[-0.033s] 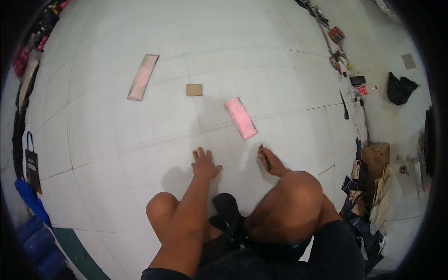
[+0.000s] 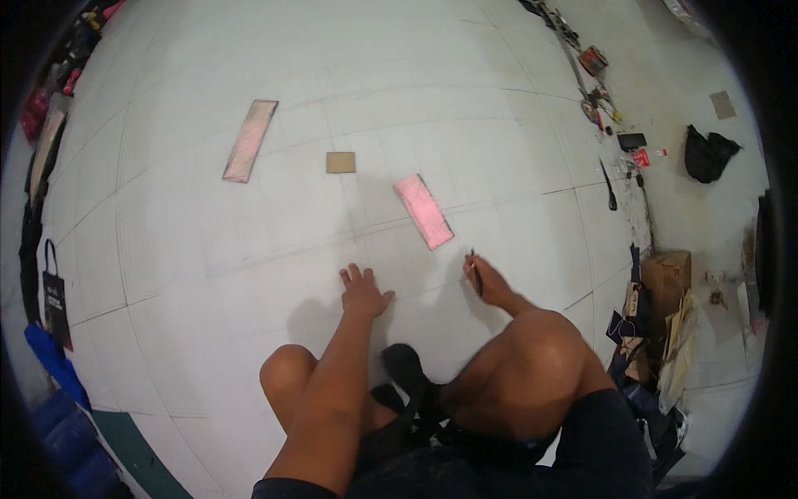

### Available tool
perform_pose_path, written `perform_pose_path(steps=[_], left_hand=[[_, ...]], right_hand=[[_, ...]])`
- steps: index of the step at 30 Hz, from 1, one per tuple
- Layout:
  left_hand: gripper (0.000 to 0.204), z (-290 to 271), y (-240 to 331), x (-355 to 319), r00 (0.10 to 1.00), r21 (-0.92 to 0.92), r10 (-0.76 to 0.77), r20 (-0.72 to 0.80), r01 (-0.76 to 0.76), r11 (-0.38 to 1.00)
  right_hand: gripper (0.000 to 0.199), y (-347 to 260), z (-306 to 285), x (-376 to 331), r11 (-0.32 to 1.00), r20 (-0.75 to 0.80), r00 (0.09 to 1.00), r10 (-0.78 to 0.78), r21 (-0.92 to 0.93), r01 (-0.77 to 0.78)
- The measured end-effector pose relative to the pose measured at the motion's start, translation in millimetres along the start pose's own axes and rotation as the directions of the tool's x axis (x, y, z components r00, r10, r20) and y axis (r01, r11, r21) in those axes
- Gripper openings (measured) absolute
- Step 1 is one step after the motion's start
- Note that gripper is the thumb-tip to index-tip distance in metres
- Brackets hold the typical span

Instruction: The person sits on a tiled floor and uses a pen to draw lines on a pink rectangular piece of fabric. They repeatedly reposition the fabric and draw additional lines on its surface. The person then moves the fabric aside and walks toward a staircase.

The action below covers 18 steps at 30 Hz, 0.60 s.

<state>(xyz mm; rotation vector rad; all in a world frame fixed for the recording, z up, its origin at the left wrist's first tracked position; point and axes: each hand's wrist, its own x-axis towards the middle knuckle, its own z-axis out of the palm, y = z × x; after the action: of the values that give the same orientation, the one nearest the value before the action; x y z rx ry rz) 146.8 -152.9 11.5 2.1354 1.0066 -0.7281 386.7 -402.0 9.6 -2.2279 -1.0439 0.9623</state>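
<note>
On the white sheet-like surface [image 2: 274, 224] my left hand [image 2: 364, 293] lies flat with its fingers spread, holding nothing. My right hand [image 2: 490, 283] is closed around a thin dark pen [image 2: 476, 276], whose upper end sticks out past the fingers. Just ahead and to the left of that hand lies a pink rectangular strip [image 2: 426, 212] with dark edges. A small brown cardboard rectangle [image 2: 341, 162] rests farther off, ahead of my left hand. Beyond it to the left is a longer, paler pink strip [image 2: 251, 141], set at a slant. Faint lines cross the surface.
Along the right edge are a black phone-like slab [image 2: 632, 142], a red-topped tin [image 2: 593, 61], a black cloth bundle [image 2: 709, 155] and a cardboard box [image 2: 667, 279]. On the left are a black bag [image 2: 54, 295], blue fabric [image 2: 56, 366] and a green sheet [image 2: 141, 453].
My right hand with the pen has shifted slightly right and upward, and my right knee has swung a little to the right. My left hand stays flat in place.
</note>
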Motion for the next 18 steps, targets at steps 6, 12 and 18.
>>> perform_pose_path(steps=[6, 12, 18], left_hand=[[0.102, 8.1, 25.9, 5.6, 0.981, -0.134, -0.141, -0.131, 0.124, 0.983], [0.11, 7.6, 43.5, 7.6, 0.961, -0.072, -0.213, -0.179, 0.203, 0.976], [0.114, 9.4, 50.6, 8.7, 0.936, -0.075, -0.282, -0.21, 0.272, 0.959]], right_hand=[[0.019, -61.0, -112.8, 20.6, 0.887, -0.005, 0.994, -0.113, -0.451, 0.099], [0.024, -8.2, -100.0, 79.4, 0.849, 0.019, 0.961, -0.276, -0.464, 0.253], [0.037, -1.4, -48.7, 163.5, 0.745, -0.019, 0.799, -0.601, -0.376, 0.551]])
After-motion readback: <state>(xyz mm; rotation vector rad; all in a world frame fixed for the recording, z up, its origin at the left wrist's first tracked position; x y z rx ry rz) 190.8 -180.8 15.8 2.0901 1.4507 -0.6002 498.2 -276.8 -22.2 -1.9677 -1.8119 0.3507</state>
